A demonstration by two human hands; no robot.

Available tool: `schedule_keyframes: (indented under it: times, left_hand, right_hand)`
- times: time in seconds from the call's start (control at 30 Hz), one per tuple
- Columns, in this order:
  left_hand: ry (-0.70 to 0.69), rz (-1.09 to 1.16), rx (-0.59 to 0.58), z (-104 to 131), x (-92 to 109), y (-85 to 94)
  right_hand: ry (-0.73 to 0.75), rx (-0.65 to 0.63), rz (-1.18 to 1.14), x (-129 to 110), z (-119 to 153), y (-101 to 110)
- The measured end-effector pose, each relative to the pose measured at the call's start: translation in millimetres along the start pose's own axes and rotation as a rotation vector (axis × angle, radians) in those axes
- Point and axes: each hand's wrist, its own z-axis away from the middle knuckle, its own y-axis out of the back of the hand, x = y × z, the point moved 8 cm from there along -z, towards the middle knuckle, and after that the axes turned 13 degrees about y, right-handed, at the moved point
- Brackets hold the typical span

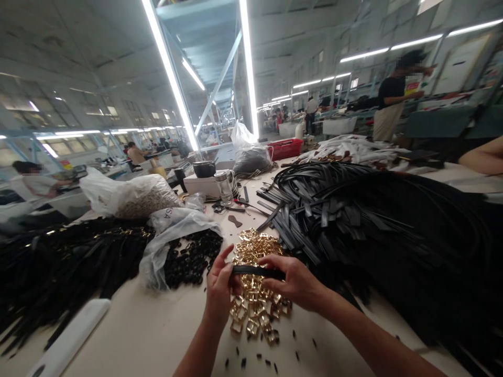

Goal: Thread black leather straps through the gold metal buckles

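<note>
A black leather strap stretches level between my two hands, above a heap of gold-coloured metal buckles. My left hand pinches its left end between thumb and fingers. At the other end, my right hand has its fingers closed around the strap. Just left of the buckles, small black loops spill from a clear plastic bag. To the right lies a large pile of black straps. Several small black bits are scattered on the table in front of the buckles.
More black straps cover the left side, beside a long white object. Farther back stand a filled plastic bag, a glass jar and a red basket. Another person's arm rests at the right edge.
</note>
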Motion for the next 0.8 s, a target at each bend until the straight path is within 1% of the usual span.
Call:
schedule_keyframes:
  times: [0.07, 0.13, 0.2, 0.27, 0.3, 0.37, 0.43, 0.5, 0.6, 0.7, 0.73, 0.8]
  left_hand:
    - [-0.012, 0.015, -0.026, 1.5, -0.3, -3.1]
    - [-0.042, 0.033, -0.055, 2.7, 0.1, -5.3]
    - [-0.075, -0.002, -0.072, 3.3, -0.1, -6.7]
    - [-0.079, -0.111, -0.103, 3.6, -3.3, -11.2]
    - [-0.068, -0.182, -0.133, 4.1, -6.3, -15.7]
    - [-0.017, -0.305, -0.236, 7.6, -15.3, -29.1]
    - [0.065, -0.371, -0.358, 14.4, -26.3, -44.5]
    - [0.158, -0.392, -0.451, 22.3, -36.5, -57.3]
    - [0.255, -0.378, -0.512, 30.3, -46.2, -67.7]
    - [0.300, -0.318, -0.492, 29.6, -50.7, -66.2]
    - [0.309, -0.290, -0.467, 27.3, -51.3, -62.9]
    - [0.316, -0.192, -0.380, 19.7, -49.7, -51.9]
  right_hand:
    - [-0.009, -0.026, -0.039, -3.9, -0.4, -4.0]
    - [-0.063, 0.014, -0.219, -3.9, -0.2, -7.1]
    - [-0.117, 0.136, -0.510, -1.9, -0.1, -7.3]
    - [-0.126, 0.278, -0.777, -0.5, -0.6, -4.9]
    - [-0.117, 0.342, -0.871, 0.0, -0.7, -3.0]
    - [-0.114, 0.434, -0.986, 1.5, -0.1, -0.6]
    - [-0.124, 0.476, -1.020, 2.3, 1.0, -0.6]
    - [-0.135, 0.492, -1.016, 2.4, 2.0, -2.1]
    - [-0.123, 0.493, -1.016, 1.0, 2.5, -4.8]
    - [-0.073, 0.480, -0.982, -2.1, 2.2, -4.0]
    - [-0.047, 0.472, -0.947, -4.1, 2.2, -2.2]
    - [0.038, 0.455, -0.829, -11.3, 2.1, 4.5]
